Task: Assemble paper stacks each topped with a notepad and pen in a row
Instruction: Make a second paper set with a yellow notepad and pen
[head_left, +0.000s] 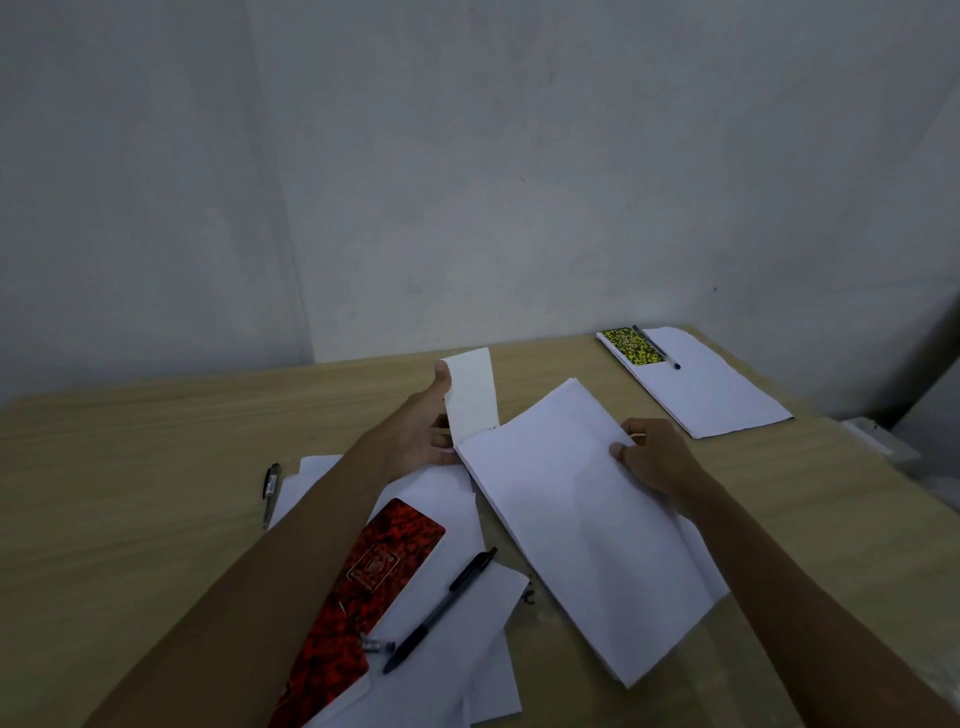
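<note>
While both hands hold it above the middle of the tabletop (156, 457), the white paper stack (571, 519) tilts with its near corner low and its far corner raised. The left hand (421, 426) grips the stack's far left corner, thumb up against a strip of sheets (470, 389) bent upright, fingers curled behind. The right hand (654, 457) pinches the right edge, its fingers curled round the sheets. The stack is plain white and its layered edges show along the near side. Under the left forearm, loose white sheets (441, 649) lie fanned on the near part of the tabletop, carrying a red patterned notepad (358, 587) and a black pen (441, 608) just beside it. Another pen (270, 493) lies at the left of those sheets. Well apart at the far right, a flat paper stack (711, 395) bears a yellow patterned notepad (631, 345) with a pen (657, 347) beside it. Bare wood stretches wide at the left and between the two stacks.
</note>
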